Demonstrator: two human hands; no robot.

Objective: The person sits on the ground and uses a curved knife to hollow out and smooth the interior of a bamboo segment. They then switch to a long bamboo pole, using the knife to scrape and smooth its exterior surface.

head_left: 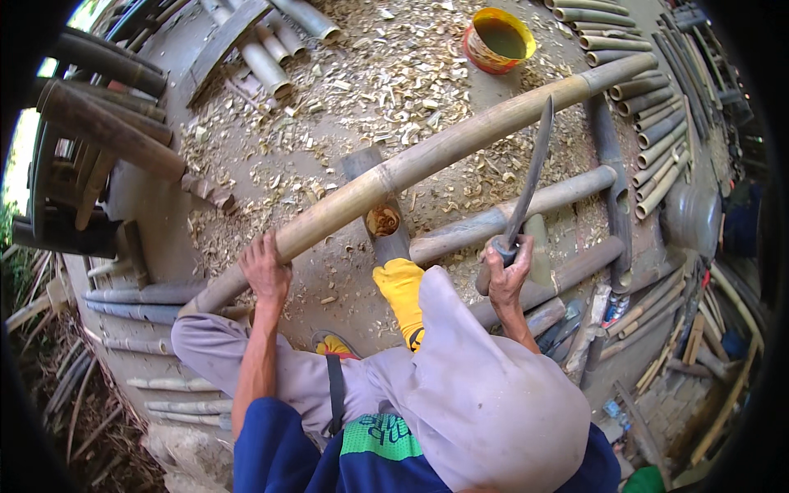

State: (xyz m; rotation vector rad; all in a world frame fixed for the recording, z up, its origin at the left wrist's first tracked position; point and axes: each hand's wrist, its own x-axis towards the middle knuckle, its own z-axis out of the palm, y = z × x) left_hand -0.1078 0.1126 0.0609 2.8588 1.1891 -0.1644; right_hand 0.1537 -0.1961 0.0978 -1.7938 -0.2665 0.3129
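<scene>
A long bamboo pole (460, 148) slants across from the lower left to the upper right. My left hand (265, 267) is closed round its near left part. My right hand (507, 271) grips the dark handle of a machete (532, 172), whose long blade points up and away, its tip overlapping the pole in view; whether they touch I cannot tell. Under the pole lies a thick bamboo piece (362, 162) with an opening in its side that has shavings in it. A yellow cloth (400, 294) lies against this piece's near end, close to my knee.
Pale bamboo shavings (411, 90) cover the ground. Beyond the pole stands a red and yellow bucket (498, 41) of murky liquid. Cut bamboo lengths (657, 156) are stacked at right, with dark poles (115, 131) at left. A bamboo frame (567, 191) lies beside my right hand.
</scene>
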